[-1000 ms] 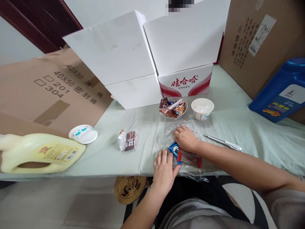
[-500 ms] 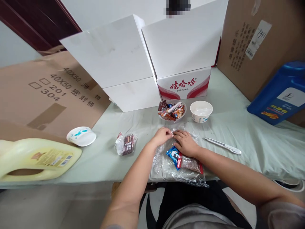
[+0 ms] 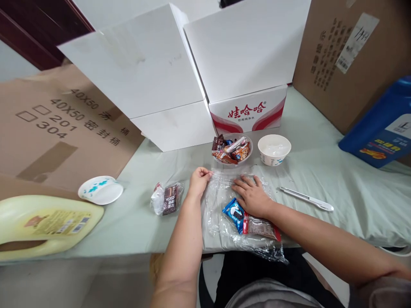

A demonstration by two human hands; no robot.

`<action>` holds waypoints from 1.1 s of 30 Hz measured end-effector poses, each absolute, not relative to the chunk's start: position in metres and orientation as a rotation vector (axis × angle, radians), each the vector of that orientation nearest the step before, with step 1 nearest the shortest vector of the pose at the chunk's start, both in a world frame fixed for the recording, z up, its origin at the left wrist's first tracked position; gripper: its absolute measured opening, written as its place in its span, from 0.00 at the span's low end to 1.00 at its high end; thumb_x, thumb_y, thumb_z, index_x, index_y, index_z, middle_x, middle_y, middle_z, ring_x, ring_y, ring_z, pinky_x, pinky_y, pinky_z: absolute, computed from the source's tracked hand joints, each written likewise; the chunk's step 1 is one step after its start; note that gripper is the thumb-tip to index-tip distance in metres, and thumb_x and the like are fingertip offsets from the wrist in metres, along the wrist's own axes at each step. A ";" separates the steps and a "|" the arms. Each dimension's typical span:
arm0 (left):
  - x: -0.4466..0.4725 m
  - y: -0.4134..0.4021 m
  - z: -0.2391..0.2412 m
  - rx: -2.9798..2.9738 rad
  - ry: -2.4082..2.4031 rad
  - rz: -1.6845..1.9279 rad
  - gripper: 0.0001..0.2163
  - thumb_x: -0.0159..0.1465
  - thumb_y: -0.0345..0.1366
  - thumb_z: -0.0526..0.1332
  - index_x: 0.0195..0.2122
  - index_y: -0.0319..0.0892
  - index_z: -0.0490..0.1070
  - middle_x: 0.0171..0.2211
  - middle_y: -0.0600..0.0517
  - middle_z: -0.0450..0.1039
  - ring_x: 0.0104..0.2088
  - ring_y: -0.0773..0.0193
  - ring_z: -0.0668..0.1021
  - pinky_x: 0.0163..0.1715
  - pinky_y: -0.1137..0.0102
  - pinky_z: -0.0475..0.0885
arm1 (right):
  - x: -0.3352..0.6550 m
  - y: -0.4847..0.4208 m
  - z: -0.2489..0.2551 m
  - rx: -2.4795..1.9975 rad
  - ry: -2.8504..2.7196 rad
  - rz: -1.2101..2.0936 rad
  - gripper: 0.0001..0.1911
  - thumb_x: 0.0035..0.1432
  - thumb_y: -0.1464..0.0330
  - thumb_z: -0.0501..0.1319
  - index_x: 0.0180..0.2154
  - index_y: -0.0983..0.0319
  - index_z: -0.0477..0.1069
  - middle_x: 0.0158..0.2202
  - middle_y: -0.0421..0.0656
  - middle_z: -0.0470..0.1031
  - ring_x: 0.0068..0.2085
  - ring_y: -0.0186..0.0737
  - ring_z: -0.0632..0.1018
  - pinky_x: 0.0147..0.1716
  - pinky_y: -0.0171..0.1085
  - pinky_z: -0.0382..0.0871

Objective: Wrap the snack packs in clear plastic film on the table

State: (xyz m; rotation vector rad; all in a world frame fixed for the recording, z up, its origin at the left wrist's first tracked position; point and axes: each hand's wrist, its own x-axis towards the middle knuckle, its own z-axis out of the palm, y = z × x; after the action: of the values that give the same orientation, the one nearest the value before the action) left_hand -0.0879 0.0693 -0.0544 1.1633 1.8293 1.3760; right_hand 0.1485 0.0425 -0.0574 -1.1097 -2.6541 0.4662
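A clear plastic sheet (image 3: 221,222) lies spread on the pale green table near its front edge. My left hand (image 3: 199,180) pinches the sheet's far left corner, fingers closed. My right hand (image 3: 252,196) lies flat with fingers stretched out, pressing the sheet down. Under its wrist, on the sheet, sit a blue snack packet (image 3: 234,212) and a brown-red snack packet (image 3: 263,227).
Behind the sheet stand a glass bowl of wrapped snacks (image 3: 231,149) and a white paper bowl (image 3: 274,149). A wrapped cocoa snack (image 3: 167,199), a tipped paper bowl (image 3: 100,190) and a yellow jug (image 3: 45,222) lie left. A white pen-like tool (image 3: 306,199), blue jug (image 3: 382,124) and cardboard boxes (image 3: 247,81) are right and behind.
My left hand went from the sheet's near edge up to its far edge, pinched it, then drew it leftward. My right hand stayed pressing on the sheet.
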 end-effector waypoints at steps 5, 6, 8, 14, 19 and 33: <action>-0.083 0.055 -0.040 1.279 2.090 1.634 0.06 0.58 0.27 0.59 0.36 0.42 0.66 0.35 0.53 0.70 0.35 0.67 0.74 0.40 0.72 0.69 | 0.149 0.043 -0.055 -1.156 -2.703 0.459 0.25 0.64 0.62 0.53 0.61 0.56 0.63 0.67 0.44 0.57 0.67 0.59 0.50 0.61 0.66 0.37; -0.075 0.049 -0.038 1.413 2.084 1.600 0.06 0.59 0.28 0.58 0.38 0.42 0.67 0.36 0.53 0.71 0.36 0.66 0.74 0.42 0.71 0.69 | 0.149 0.043 -0.055 -1.151 -2.709 0.453 0.25 0.64 0.62 0.53 0.61 0.56 0.62 0.67 0.44 0.57 0.67 0.59 0.50 0.61 0.66 0.37; -0.057 0.038 -0.039 1.864 1.957 1.320 0.07 0.62 0.30 0.57 0.40 0.42 0.70 0.38 0.51 0.74 0.40 0.63 0.76 0.46 0.68 0.70 | 0.148 0.042 -0.056 -1.138 -2.713 0.439 0.25 0.64 0.61 0.52 0.62 0.56 0.62 0.67 0.44 0.57 0.67 0.60 0.51 0.60 0.67 0.38; -0.035 0.022 -0.060 2.509 1.779 0.310 0.21 0.68 0.37 0.52 0.62 0.44 0.61 0.63 0.47 0.62 0.66 0.53 0.59 0.64 0.49 0.53 | 0.152 0.047 -0.058 -1.077 -2.746 0.390 0.27 0.65 0.59 0.52 0.63 0.58 0.60 0.68 0.46 0.55 0.67 0.59 0.52 0.62 0.63 0.41; -0.039 0.022 -0.064 2.482 1.920 0.188 0.24 0.68 0.43 0.53 0.64 0.48 0.58 0.67 0.49 0.54 0.68 0.48 0.53 0.65 0.48 0.52 | 0.186 0.066 -0.056 -1.176 -2.774 0.264 0.32 0.66 0.56 0.52 0.65 0.64 0.56 0.68 0.51 0.54 0.67 0.55 0.54 0.63 0.54 0.47; -0.036 0.021 -0.062 2.409 2.020 0.118 0.24 0.68 0.45 0.52 0.64 0.50 0.59 0.68 0.52 0.53 0.68 0.42 0.51 0.64 0.45 0.51 | 0.210 0.097 -0.041 -1.526 -2.151 0.704 0.05 0.53 0.73 0.62 0.35 0.63 0.72 0.40 0.47 0.77 0.43 0.43 0.76 0.45 0.37 0.67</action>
State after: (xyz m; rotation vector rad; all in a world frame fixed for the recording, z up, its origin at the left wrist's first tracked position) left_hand -0.0356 0.0209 -0.0624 2.4090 2.0197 0.1176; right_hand 0.2095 0.0971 -0.0406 -1.5264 -2.1509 0.7038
